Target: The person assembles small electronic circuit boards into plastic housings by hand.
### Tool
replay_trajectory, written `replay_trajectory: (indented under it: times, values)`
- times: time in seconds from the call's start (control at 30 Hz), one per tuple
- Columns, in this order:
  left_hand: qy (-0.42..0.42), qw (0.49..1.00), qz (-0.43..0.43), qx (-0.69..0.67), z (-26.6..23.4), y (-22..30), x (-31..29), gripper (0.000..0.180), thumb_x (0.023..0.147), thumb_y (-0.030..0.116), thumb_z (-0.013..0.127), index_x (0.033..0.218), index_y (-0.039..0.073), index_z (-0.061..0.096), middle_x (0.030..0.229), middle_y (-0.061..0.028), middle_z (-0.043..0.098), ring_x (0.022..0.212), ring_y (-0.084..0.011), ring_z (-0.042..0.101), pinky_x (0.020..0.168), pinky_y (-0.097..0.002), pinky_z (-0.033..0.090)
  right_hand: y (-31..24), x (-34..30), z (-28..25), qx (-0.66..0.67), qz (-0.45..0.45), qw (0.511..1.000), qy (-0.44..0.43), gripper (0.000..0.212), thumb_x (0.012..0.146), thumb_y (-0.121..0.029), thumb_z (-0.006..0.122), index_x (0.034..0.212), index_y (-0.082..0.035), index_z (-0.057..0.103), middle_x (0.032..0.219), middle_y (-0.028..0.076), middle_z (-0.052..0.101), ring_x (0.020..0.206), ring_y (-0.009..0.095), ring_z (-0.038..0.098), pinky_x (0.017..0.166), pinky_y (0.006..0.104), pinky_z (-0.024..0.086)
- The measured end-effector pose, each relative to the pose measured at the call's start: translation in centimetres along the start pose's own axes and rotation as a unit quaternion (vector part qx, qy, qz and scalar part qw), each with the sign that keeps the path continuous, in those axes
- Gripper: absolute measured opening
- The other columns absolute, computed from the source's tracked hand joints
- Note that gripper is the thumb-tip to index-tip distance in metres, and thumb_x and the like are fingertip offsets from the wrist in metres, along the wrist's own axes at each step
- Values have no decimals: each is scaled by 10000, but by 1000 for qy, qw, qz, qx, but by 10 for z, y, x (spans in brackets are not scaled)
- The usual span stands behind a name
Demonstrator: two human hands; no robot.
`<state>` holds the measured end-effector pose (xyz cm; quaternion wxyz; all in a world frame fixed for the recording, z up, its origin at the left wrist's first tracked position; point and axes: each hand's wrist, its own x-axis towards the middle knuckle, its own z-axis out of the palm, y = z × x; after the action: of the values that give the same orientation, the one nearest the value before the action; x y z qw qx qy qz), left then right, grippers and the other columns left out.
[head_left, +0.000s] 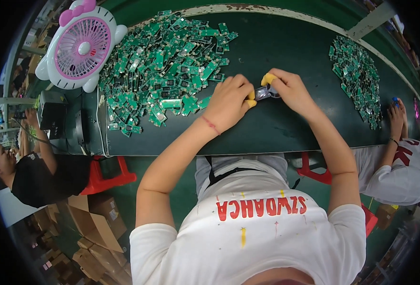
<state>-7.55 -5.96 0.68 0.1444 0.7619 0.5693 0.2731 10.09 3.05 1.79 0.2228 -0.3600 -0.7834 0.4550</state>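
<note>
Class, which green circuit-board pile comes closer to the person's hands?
The larger left pile, beside the fan: it borders the left hand; the smaller right pile lies farther off.

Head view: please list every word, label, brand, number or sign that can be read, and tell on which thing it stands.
White shirt: large red capitals, upside down here; legible, wording not copied.
Co-worker's shirt at right: large dark red letters, partly visible, not copied.
Circuit boards: any markings too small to read.
Small dark piece between left hand and right hand: no text readable.
Cardboard box: label too small to read.
</note>
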Motion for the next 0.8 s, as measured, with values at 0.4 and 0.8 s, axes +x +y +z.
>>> replay_trajectory:
  times: [0.4,0.8]
  values:
    - [32,992,-110,-46,-2,1,-11,124,723,92,630,792,45,539,816,-84,525,775,-278,526,698,-376,413,8,-2,24,-79,-160,983,-34,285,776,-68,608,1048,-27,535,852,55,632,968,255,538,906,365,408]
    - [165,960,-120,191,-27,-57,5,238,679,55,657,902,73,577,926,-63,525,886,-255,498,724,-365,399,10,-6,30,-138,-200,970,19,175,762,22,572,915,-37,630,859,81,612,911,226,575,1009,441,321]
